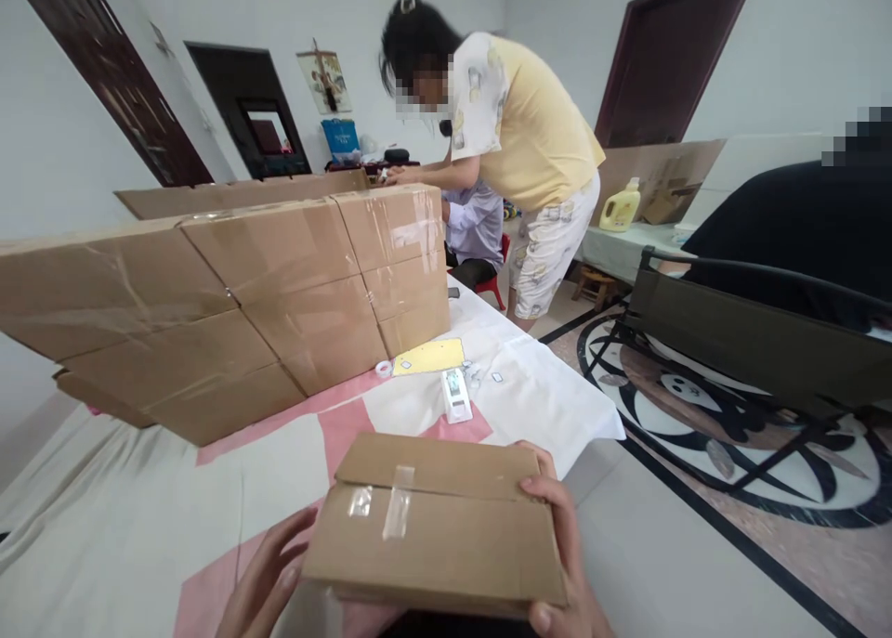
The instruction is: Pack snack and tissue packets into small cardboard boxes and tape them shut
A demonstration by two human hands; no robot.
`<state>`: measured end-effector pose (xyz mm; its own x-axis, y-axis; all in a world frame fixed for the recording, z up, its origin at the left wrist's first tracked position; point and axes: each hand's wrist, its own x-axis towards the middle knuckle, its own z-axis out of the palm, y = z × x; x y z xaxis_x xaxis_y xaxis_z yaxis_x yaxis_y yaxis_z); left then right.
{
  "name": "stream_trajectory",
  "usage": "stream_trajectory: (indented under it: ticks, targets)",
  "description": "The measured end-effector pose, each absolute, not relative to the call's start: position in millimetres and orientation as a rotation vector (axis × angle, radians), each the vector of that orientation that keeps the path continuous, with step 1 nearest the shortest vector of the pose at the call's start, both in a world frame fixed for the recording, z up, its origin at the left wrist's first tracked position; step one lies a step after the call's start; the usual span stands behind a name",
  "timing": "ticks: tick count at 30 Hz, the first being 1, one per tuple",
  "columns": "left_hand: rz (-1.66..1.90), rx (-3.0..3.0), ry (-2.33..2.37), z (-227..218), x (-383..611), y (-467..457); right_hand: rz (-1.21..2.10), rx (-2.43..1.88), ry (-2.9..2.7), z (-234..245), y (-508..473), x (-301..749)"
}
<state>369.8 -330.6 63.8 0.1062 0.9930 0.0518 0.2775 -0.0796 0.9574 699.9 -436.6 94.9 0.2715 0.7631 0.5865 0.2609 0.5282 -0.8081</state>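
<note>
A closed cardboard box [446,536] is close in front of me, with two short strips of clear tape across its top seam. My right hand [564,536] grips the box's right end, fingers over the upper edge and thumb at the lower front corner. My left hand [271,578] is beside the box's left end, fingers stretched and slightly curved, not wrapped round it. Whether its fingertips touch the cardboard I cannot tell. Beyond the box, a small white device [456,397] lies on the cloth-covered table [544,387].
Stacked taped cardboard boxes [279,294] form a wall at the left. Near them are a roll of tape [384,369] and a yellow sheet [428,356]. A person in a yellow top [536,118] bends behind the stack. A dark folding chair [753,322] stands at the right.
</note>
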Motion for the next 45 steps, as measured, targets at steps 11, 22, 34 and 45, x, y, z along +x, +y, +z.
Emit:
stream_trajectory:
  ticks: [11, 22, 34, 45]
  targets:
    - [1.710, 1.843, 1.318, 92.5, 358.5, -339.6, 0.419, -1.016, -1.366, 83.6, -413.8, 655.0]
    - [0.969, 2.672, 1.402, 126.5, 344.2, -323.1, 0.396, -0.941, -1.562, 39.9, -377.4, 602.7]
    - [0.871, 2.768, 1.323, 124.8, 347.3, -326.0, 0.424, -0.968, -1.514, 29.5, -370.9, 594.2]
    - [0.797, 2.908, 1.294, 121.2, 344.4, -335.9, 0.446, -0.931, -1.568, 34.3, -374.7, 600.5]
